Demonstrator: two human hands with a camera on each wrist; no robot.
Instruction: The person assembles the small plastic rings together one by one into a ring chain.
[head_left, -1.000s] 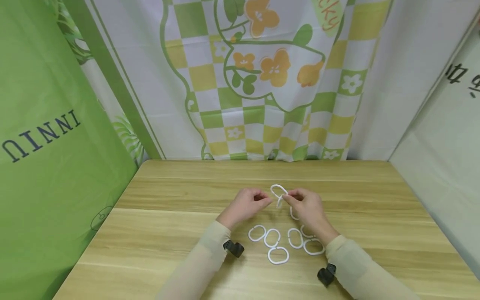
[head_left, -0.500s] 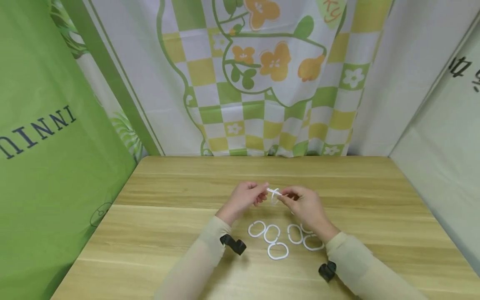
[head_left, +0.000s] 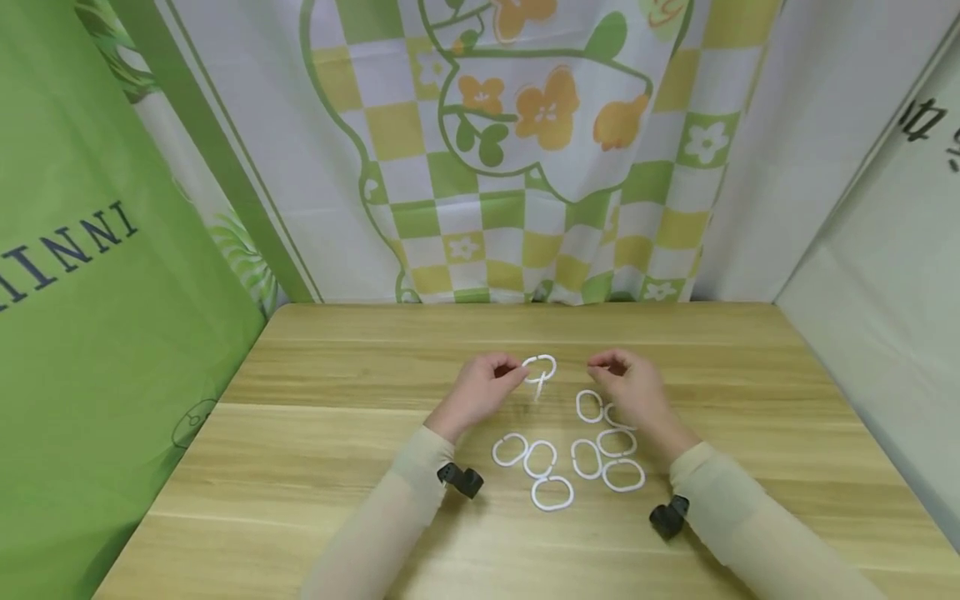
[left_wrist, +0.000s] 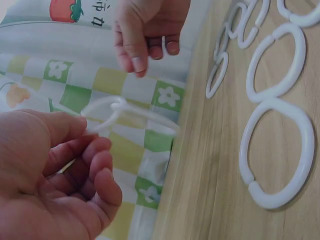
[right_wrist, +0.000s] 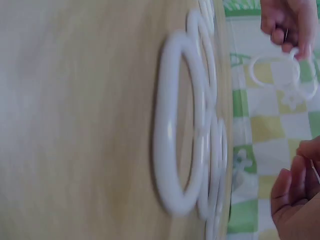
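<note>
My left hand pinches a white oval plastic ring between thumb and forefinger, above the table. A second white ring is linked through it and hangs below, blurred in the left wrist view. My right hand is off to the right of these rings, its fingers loosely bent and holding nothing. In the right wrist view, the linked pair dangles from the left hand, apart from the right hand. Each ring on the table has a small gap or seam in its loop.
On the wooden table, three white rings lie in a group, the nearest ring at the front. Several more, including an oval ring, lie to the right beneath the right hand. A patterned curtain hangs behind the table; green cloth hangs at left.
The right hand has let go of the linked rings and drawn away to the right. The left hand, empty a second ago, now holds them. The head view has tilted slightly.
</note>
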